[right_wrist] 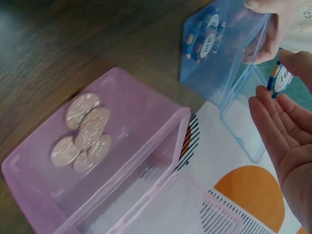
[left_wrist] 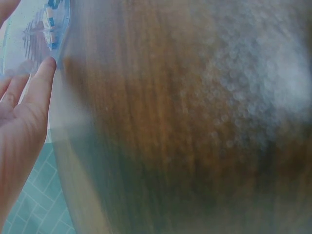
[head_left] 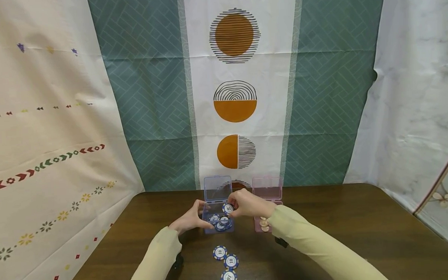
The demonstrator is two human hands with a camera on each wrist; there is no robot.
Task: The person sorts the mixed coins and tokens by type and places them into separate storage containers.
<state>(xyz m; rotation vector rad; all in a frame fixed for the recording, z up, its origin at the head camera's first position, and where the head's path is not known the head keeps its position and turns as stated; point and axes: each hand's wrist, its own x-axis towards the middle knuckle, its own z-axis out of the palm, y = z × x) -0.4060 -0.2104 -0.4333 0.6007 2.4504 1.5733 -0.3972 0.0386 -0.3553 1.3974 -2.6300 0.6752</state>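
Observation:
A clear blue plastic box (head_left: 208,230) stands on the table with its lid (head_left: 218,189) raised at the back. Several blue-and-white poker chips (head_left: 220,223) lie inside it. My left hand (head_left: 189,218) holds the box at its left side, thumb toward the front and fingers farther back. Between thumb and fingers my right hand (head_left: 248,203) pinches one poker chip (right_wrist: 281,79), held up over the box opening. On the table in front of the box lie three more poker chips: one upper (head_left: 220,252), one middle (head_left: 231,261) and one lower (head_left: 229,278).
Right of the blue box stands a clear pink plastic box (right_wrist: 112,97), its lid (head_left: 267,188) also raised. Several gold-coloured coins (right_wrist: 90,134) lie in it, partly behind my right forearm in the head view. Patterned cloth (head_left: 240,73) hangs behind the brown table (head_left: 334,231).

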